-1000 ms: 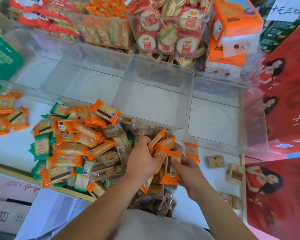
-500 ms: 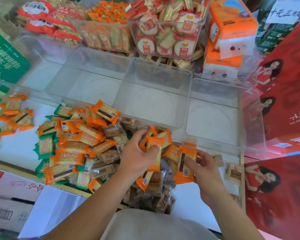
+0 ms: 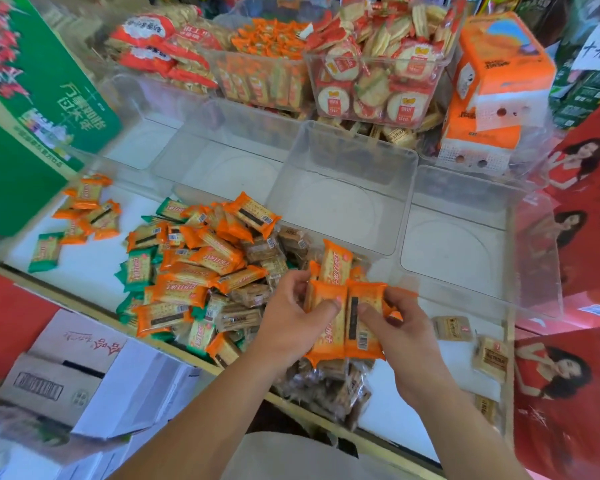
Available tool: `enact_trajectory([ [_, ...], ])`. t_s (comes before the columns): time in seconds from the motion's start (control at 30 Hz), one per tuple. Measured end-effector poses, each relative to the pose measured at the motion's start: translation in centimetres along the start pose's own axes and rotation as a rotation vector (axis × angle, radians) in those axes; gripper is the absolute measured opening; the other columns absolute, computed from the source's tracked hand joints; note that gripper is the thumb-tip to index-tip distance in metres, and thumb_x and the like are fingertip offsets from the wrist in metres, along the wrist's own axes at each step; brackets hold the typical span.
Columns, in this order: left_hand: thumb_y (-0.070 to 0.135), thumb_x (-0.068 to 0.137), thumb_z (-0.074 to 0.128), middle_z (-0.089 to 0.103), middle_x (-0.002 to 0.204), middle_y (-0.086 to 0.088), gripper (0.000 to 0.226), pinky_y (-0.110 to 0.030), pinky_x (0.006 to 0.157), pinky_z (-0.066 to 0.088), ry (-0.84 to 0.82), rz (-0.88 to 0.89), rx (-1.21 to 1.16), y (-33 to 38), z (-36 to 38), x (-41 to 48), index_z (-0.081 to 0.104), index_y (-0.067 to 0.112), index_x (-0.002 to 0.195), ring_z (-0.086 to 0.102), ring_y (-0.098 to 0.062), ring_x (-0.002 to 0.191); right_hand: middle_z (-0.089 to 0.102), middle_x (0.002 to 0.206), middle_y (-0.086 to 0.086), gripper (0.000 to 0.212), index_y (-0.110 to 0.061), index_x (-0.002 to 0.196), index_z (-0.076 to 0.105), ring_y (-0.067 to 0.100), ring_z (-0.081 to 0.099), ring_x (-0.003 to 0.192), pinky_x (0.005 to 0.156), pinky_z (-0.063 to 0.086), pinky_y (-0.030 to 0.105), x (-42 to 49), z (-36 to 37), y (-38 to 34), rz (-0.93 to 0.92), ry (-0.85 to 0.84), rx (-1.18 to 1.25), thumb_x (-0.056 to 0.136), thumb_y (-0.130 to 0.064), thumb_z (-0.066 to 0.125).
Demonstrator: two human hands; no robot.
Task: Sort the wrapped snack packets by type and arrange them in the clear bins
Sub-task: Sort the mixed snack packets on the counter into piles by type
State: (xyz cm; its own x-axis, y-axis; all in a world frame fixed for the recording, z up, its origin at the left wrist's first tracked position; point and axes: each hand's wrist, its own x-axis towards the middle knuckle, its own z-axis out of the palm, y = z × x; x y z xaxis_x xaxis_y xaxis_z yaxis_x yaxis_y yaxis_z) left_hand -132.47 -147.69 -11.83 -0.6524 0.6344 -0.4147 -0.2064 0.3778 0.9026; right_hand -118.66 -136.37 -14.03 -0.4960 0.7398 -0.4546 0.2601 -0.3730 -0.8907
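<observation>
A heap of wrapped snack packets [image 3: 201,271], orange, green and brown, lies on the white shelf. My left hand [image 3: 291,320] and my right hand [image 3: 395,327] together grip a bunch of orange packets [image 3: 347,306] above the near right of the heap. Each hand's thumb presses on a packet's face. Behind the heap stands a row of clear bins: a middle bin [image 3: 347,188] with nothing in it, a right bin [image 3: 465,237] and two left bins [image 3: 222,157]. Brown packets [image 3: 329,389] lie beneath my hands.
A few orange and green packets [image 3: 84,216] lie apart at the left. Loose tan packets [image 3: 489,355] lie at the right on the shelf. Filled bins of round crackers [image 3: 378,74] and orange snacks [image 3: 267,64] stand behind. An orange box [image 3: 496,77], green carton [image 3: 39,109] and red cartons [image 3: 575,393] flank the shelf.
Both hands have gathered more orange packets and lifted the bunch toward me, squaring them side by side. The camera view has shifted so the bins sit farther right and up.
</observation>
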Motion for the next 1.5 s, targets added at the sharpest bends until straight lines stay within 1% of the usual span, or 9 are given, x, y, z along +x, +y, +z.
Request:
enact_trajectory([
  [0.2, 0.031, 0.096, 0.07, 0.065, 0.121, 0.022, 0.062, -0.025, 0.084, 0.059, -0.081, 0.059, 0.011, 0.3, -3.3, 0.6, 0.041, 0.051, 0.147, 0.07, 0.0, 0.097, 0.075, 0.106, -0.004, 0.037, -0.033, 0.122, 0.066, 0.021, 0.072, 0.097, 0.081, 0.063, 0.051, 0.1, 3.7, -0.9, -0.072, 0.052, -0.096, 0.088, -0.029, 0.078],
  [0.53, 0.024, 0.091, 0.078, 0.073, 0.096, 0.022, 0.047, -0.016, 0.063, 0.055, 0.125, 0.043, -0.162, 1.1, -20.0, 6.5, 0.064, 0.045, 0.13, 0.07, 0.005, 0.077, 0.077, 0.097, -0.007, 0.045, -0.033, 0.119, 0.069, 0.018, 0.074, 0.085, 0.078, 0.062, 0.05, 2.9, 21.3, -4.7, -0.148, 0.053, -0.246, 0.077, -0.046, 0.081],
  [0.77, 0.026, 0.091, 0.076, 0.065, 0.113, 0.009, 0.048, -0.017, 0.056, 0.047, 0.364, -0.011, -0.15, -1.0, -36.8, 11.4, 0.062, 0.04, 0.134, 0.062, 0.001, 0.064, 0.061, 0.112, -0.02, 0.041, -0.033, 0.122, 0.059, -0.02, 0.053, 0.091, 0.066, 0.042, 0.001, 6.9, 39.7, -6.1, -0.224, -0.084, -0.427, 0.086, -0.036, 0.079],
  [1.0, 0.032, 0.094, 0.071, 0.063, 0.094, 0.009, 0.049, -0.026, 0.049, 0.049, 0.549, -0.203, -0.112, -6.0, -49.0, 15.9, 0.055, 0.036, 0.14, 0.062, -0.012, 0.061, 0.068, 0.088, -0.014, 0.024, -0.029, 0.106, 0.065, -0.012, 0.062, 0.067, 0.06, 0.047, 0.006, 10.6, 52.6, -4.0, -0.109, -0.249, -0.476, 0.087, -0.03, 0.079],
  [1.1, 0.036, 0.092, 0.07, 0.063, 0.083, 0.005, 0.051, -0.03, 0.051, 0.048, 0.567, -0.233, -0.054, -7.2, -52.9, 20.2, 0.055, 0.034, 0.14, 0.061, -0.017, 0.062, 0.075, 0.088, -0.004, 0.018, -0.027, 0.095, 0.069, 0.005, 0.07, 0.067, 0.069, 0.062, 0.035, 13.0, 56.6, -2.8, -0.044, -0.239, -0.488, 0.082, -0.036, 0.077],
  [1.23, 0.034, 0.092, 0.069, 0.062, 0.082, 0.011, 0.035, -0.039, 0.069, 0.058, 0.606, -0.205, -0.055, -7.9, -56.5, 24.8, 0.058, 0.044, 0.123, 0.063, -0.016, 0.072, 0.07, 0.085, 0.005, 0.015, -0.032, 0.085, 0.06, 0.0, 0.06, 0.052, 0.044, 0.044, 0.014, 16.8, 60.9, -2.5, -0.094, -0.188, -0.539, 0.092, -0.024, 0.072],
  [1.3, 0.031, 0.092, 0.071, 0.06, 0.087, 0.02, 0.041, -0.042, 0.08, 0.06, 0.576, -0.2, -0.043, -8.7, -57.5, 26.1, 0.051, 0.055, 0.118, 0.066, -0.015, 0.084, 0.067, 0.097, 0.003, 0.01, -0.031, 0.096, 0.063, -0.004, 0.06, 0.062, 0.048, 0.044, 0.014, 19.1, 63.0, -2.2, -0.147, -0.196, -0.586, 0.091, -0.033, 0.071],
  [1.4, 0.032, 0.091, 0.073, 0.063, 0.114, 0.02, 0.075, -0.031, 0.074, 0.053, 0.435, -0.242, 0.134, -11.0, -58.6, 26.5, 0.03, 0.046, 0.152, 0.066, -0.018, 0.102, 0.061, 0.119, -0.001, 0.037, -0.031, 0.121, 0.062, 0.011, 0.065, 0.091, 0.07, 0.054, 0.03, 22.2, 65.2, -0.7, -0.157, -0.217, -0.689, 0.087, -0.045, 0.065],
  [1.5, 0.034, 0.094, 0.067, 0.065, 0.125, 0.012, 0.054, -0.026, 0.064, 0.048, 0.369, -0.26, 0.312, -13.2, -59.1, 25.7, 0.042, 0.038, 0.142, 0.065, -0.014, 0.093, 0.057, 0.133, 0.0, 0.05, -0.026, 0.137, 0.054, 0.02, 0.061, 0.109, 0.084, 0.05, 0.034, 23.3, 65.9, -0.2, -0.126, -0.24, -0.693, 0.092, -0.045, 0.067],
])
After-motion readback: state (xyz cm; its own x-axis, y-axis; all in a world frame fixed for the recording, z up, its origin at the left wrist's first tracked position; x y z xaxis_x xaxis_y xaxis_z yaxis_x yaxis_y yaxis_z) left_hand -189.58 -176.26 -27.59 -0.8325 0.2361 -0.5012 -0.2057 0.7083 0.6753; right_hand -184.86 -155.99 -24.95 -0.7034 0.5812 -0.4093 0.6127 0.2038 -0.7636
